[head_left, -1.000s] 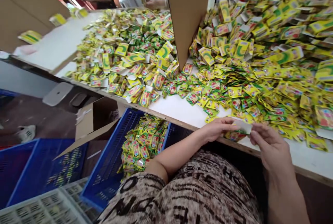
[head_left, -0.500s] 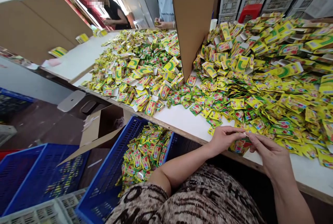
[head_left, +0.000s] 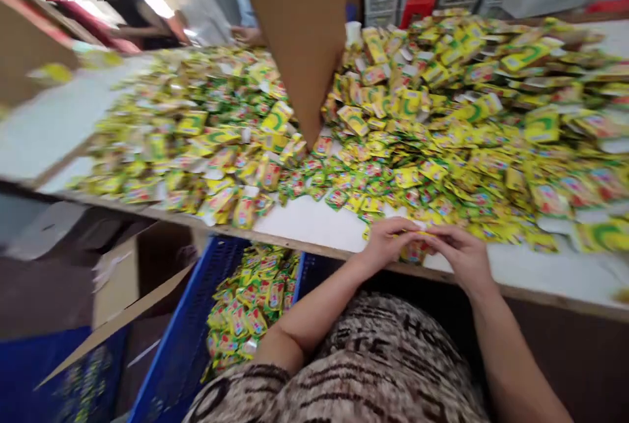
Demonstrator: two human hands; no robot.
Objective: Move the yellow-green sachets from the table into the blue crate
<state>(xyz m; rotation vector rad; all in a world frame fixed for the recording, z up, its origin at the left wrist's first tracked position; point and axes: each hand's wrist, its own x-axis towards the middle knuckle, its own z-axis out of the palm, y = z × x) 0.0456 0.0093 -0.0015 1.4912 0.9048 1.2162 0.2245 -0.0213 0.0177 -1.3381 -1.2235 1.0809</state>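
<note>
A sachet (head_left: 414, 251) is held at the table (head_left: 314, 221) edge, pinched from both sides by the left hand (head_left: 386, 244) and the right hand (head_left: 462, 254), whose fingertips are closed on it and meet. Just beyond the grip a heap (head_left: 442, 135) of sachets is spread. Farther beyond, a cardboard sheet (head_left: 299, 30) is stood upright in the heap. Below and left of the grip, a blue crate (head_left: 191, 325) partly filled with sachets is seen.

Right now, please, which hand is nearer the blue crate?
Left. Both hold one packet on the table; the left hand is on the crate's side, the right hand farther right.
</note>
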